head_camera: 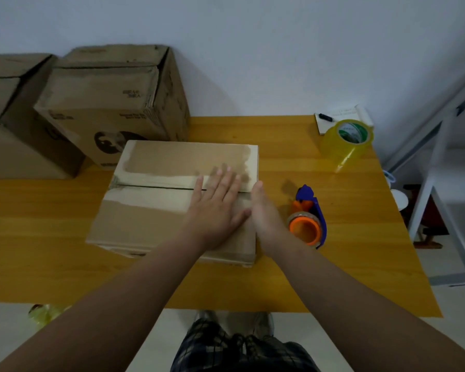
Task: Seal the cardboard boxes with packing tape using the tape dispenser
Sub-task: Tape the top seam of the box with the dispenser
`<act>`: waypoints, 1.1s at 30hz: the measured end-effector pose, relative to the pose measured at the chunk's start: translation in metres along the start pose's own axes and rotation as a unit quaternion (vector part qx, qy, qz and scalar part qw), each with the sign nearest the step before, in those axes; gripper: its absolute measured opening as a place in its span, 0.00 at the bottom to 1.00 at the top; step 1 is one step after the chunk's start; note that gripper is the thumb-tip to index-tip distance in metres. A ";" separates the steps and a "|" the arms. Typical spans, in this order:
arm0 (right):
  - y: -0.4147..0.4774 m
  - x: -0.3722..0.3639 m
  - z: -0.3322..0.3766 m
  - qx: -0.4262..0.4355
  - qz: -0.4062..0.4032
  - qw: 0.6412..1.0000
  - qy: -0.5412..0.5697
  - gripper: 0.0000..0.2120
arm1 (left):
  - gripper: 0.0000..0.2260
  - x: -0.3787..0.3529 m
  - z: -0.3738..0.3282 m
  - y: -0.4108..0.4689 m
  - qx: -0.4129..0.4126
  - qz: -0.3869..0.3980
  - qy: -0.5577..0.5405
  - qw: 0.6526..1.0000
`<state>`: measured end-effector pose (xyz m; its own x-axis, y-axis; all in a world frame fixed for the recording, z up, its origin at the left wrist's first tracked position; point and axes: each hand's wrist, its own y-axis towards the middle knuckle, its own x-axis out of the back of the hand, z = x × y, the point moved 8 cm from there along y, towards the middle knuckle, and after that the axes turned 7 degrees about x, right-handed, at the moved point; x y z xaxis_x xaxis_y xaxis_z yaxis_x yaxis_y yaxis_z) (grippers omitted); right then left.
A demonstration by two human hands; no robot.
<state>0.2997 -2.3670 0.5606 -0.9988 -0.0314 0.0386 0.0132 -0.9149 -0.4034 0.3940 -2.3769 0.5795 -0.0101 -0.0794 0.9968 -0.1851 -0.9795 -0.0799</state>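
A flat cardboard box (pixel 156 213) lies in the middle of the wooden table (pixel 65 264), its two top flaps meeting in a seam that runs left to right. My left hand (pixel 215 208) presses flat on the right part of the lid, fingers straight across the seam. My right hand (pixel 263 213) stands edge-on with straight fingers against the box's right side. The tape dispenser (pixel 308 218), blue with an orange core and a roll of tape, lies on the table just right of my right hand, untouched.
Two larger cardboard boxes (pixel 113 103) (pixel 8 114) stand at the back left. A spare roll of yellowish clear tape (pixel 346 142) and a notepad with a pen (pixel 341 118) sit at the back right corner. A white metal frame (pixel 440 167) stands right of the table.
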 end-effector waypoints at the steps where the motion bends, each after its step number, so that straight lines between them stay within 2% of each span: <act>1: 0.005 0.004 0.003 -0.016 -0.021 1.000 0.002 0.28 | 0.36 0.001 -0.002 0.000 -0.013 -0.005 -0.006 1.000; 4: 0.020 0.010 0.011 -0.033 -0.057 0.997 -0.026 0.25 | 0.32 -0.001 -0.010 0.000 -0.036 0.004 -0.062 0.997; 7: 0.026 0.004 0.008 -0.004 -0.087 0.984 -0.154 0.25 | 0.25 -0.004 -0.007 0.004 -0.051 0.042 -0.093 0.993; 12: 0.023 0.010 0.008 -0.012 -0.140 0.940 -0.310 0.29 | 0.26 -0.008 0.057 -0.010 -0.055 0.073 -0.087 0.992; 16: 0.022 0.013 0.012 -0.017 -0.182 0.891 -0.416 0.28 | 0.32 -0.011 0.143 -0.031 0.005 0.073 -0.086 0.994; 21: 0.010 0.006 0.025 -0.029 -0.189 0.820 -0.540 0.19 | 0.29 -0.006 0.206 -0.047 0.032 0.076 -0.034 0.996; 23: 0.010 0.006 0.027 -0.029 -0.203 0.803 -0.559 0.20 | 0.27 -0.006 0.211 -0.049 0.038 0.077 -0.034 0.996; 25: 0.008 -0.010 0.043 0.055 -0.231 0.770 -0.592 0.24 | 0.28 -0.005 0.211 -0.048 0.059 0.079 -0.036 0.995; 26: 0.006 -0.033 0.051 0.127 -0.214 0.756 -0.606 0.25 | 0.29 -0.003 0.210 -0.045 0.073 0.078 -0.046 0.993; 27: 0.002 -0.065 0.058 0.196 -0.164 0.749 -0.612 0.25 | 0.29 -0.003 0.207 -0.042 0.082 0.075 -0.063 0.992; 28: -0.003 -0.101 0.059 0.249 -0.101 0.745 -0.611 0.26 | 0.28 -0.003 0.203 -0.040 0.086 0.073 -0.081 0.990; 29: -0.008 -0.134 0.054 0.267 -0.034 0.745 -0.611 0.26 | 0.27 -0.005 0.199 -0.038 0.085 0.072 -0.092 0.990; 31: -0.010 -0.175 0.032 0.225 0.065 0.745 -0.624 0.27 | 0.26 -0.010 0.198 -0.035 0.083 0.072 -0.088 0.990; 33: -0.005 -0.173 0.018 0.190 0.083 0.729 -0.652 0.29 | 0.27 -0.014 0.202 -0.035 0.074 0.073 -0.077 0.992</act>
<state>0.4731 -2.3639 0.5725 -0.0907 -0.2833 0.9547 0.3879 -0.8930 -0.2281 0.5993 -2.3790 0.5675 0.1263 -0.2392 0.9627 -0.0470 -0.9709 -0.2350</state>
